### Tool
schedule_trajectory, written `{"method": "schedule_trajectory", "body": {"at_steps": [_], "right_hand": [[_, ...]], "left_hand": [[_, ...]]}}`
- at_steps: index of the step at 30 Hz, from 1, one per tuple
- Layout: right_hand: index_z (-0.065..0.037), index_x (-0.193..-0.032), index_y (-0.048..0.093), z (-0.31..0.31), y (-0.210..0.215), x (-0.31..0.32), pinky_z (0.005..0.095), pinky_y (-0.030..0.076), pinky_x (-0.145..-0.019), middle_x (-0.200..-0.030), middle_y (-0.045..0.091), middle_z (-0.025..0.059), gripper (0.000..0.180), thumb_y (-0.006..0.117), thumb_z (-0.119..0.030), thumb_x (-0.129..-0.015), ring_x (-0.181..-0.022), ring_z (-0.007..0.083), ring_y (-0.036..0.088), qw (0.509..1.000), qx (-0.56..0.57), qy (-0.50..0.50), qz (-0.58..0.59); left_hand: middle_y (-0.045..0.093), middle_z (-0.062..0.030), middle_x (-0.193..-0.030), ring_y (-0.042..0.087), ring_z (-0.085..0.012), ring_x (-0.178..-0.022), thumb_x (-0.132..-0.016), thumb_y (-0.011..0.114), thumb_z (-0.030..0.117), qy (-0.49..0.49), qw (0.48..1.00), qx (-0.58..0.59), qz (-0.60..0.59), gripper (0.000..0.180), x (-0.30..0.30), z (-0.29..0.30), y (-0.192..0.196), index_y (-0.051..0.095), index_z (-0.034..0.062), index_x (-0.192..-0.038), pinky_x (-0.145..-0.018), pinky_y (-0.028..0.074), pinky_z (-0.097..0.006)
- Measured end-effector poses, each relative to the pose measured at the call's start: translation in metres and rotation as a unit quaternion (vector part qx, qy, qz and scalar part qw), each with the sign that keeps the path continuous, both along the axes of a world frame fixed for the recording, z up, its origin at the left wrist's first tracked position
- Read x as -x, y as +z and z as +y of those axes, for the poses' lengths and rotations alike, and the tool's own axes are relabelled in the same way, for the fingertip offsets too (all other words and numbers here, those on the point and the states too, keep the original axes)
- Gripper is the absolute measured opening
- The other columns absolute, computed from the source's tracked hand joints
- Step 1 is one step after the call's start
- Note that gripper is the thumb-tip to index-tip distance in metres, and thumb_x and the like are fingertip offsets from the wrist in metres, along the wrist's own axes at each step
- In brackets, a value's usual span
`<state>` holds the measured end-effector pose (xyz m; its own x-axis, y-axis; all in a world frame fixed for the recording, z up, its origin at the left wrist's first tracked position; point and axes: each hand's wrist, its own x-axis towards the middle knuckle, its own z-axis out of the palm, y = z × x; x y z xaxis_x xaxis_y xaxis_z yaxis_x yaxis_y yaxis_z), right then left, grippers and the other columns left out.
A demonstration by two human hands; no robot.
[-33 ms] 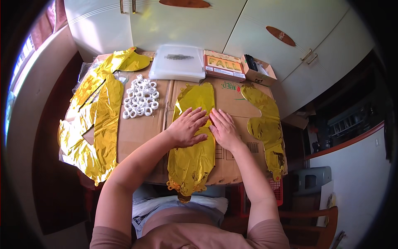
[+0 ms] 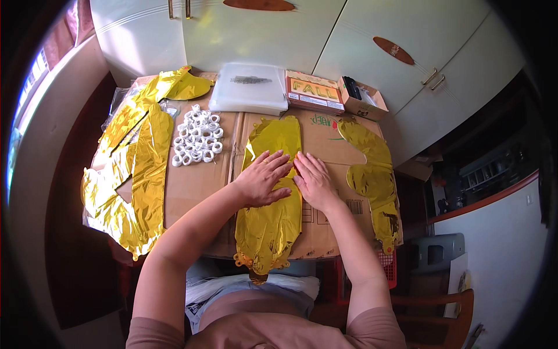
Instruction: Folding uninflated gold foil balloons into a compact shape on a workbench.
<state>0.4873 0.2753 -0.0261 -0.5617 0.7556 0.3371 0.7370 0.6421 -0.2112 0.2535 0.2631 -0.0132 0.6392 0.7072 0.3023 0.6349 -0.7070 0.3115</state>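
A flat gold foil balloon (image 2: 270,232) lies lengthwise on the cardboard-covered table in front of me, its tabbed lower end hanging over the near edge. My left hand (image 2: 264,179) rests palm down across its middle, fingers stretched out and pointing right. Along the balloon's right edge lies my right hand (image 2: 315,181), fingers extended, partly on the foil and partly over the cardboard. Neither hand grips anything. To the right is another flat gold foil balloon (image 2: 372,168) with a curvy outline. More gold foil balloons (image 2: 148,174) overlap at the left, catching bright light.
Small white coils of ribbon or string (image 2: 197,136) sit left of the middle balloon. Along the back stand a stack of clear plastic bags (image 2: 247,96), an orange-and-white box (image 2: 314,93) and a small open carton (image 2: 366,103) holding dark items. Pale cabinets (image 2: 261,35) rise behind the cardboard (image 2: 200,189).
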Motion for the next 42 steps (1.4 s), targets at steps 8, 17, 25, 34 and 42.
{"method": "schedule_trajectory", "body": {"at_steps": [8,17,25,34,42], "right_hand": [[-0.002,-0.143,0.049,-0.001,0.001,0.001,0.0505,0.025,-0.119,-0.153,0.043,0.0161,0.051,0.054,-0.030,-0.099,-0.143,0.0362,0.036,1.000,0.004,-0.003,-0.013],[-0.002,-0.146,0.046,-0.002,-0.001,-0.002,0.0515,0.023,-0.119,-0.156,0.038,0.0166,0.055,0.053,-0.030,-0.099,-0.145,0.0372,0.032,1.000,0.010,0.006,-0.026],[-0.003,-0.146,0.045,-0.003,0.001,-0.001,0.0510,0.025,-0.119,-0.157,0.038,0.0163,0.056,0.054,-0.033,-0.100,-0.145,0.0379,0.034,0.999,0.008,0.004,-0.042],[-0.004,-0.144,0.046,-0.002,0.001,-0.003,0.0528,0.026,-0.118,-0.153,0.041,0.0186,0.060,0.059,-0.038,-0.096,-0.143,0.0415,0.033,1.000,0.018,0.006,-0.012],[-0.009,-0.147,0.046,0.000,0.000,-0.003,0.0494,0.024,-0.121,-0.155,0.033,0.0261,0.064,0.062,-0.040,-0.094,-0.145,0.0427,0.029,0.999,0.042,-0.013,-0.008]], "left_hand": [[0.041,-0.0207,-0.152,0.029,-0.0353,-0.148,-0.093,0.059,0.052,-0.002,1.000,-0.025,-0.007,0.074,0.000,-0.001,-0.003,0.045,0.0004,-0.145,-0.122,0.019,-0.050],[0.043,-0.0177,-0.152,0.031,-0.0344,-0.147,-0.090,0.063,0.049,0.003,1.000,-0.004,0.011,0.075,-0.003,-0.002,0.001,0.045,0.0025,-0.145,-0.123,0.017,-0.052],[0.051,-0.0183,-0.145,0.034,-0.0342,-0.146,-0.090,0.062,0.050,0.017,0.993,-0.090,0.080,0.070,-0.007,-0.007,0.011,0.052,0.0015,-0.140,-0.123,0.017,-0.052],[0.068,-0.0132,-0.120,0.060,-0.0301,-0.120,-0.089,0.066,0.027,0.028,0.999,-0.010,-0.016,0.037,-0.009,0.014,0.039,0.066,0.0059,-0.120,-0.108,0.039,-0.046],[0.064,-0.0132,-0.126,0.059,-0.0301,-0.120,-0.088,0.066,0.015,-0.047,0.994,-0.063,-0.073,0.031,-0.021,0.045,0.006,0.064,0.0048,-0.118,-0.106,0.042,-0.044]]}}
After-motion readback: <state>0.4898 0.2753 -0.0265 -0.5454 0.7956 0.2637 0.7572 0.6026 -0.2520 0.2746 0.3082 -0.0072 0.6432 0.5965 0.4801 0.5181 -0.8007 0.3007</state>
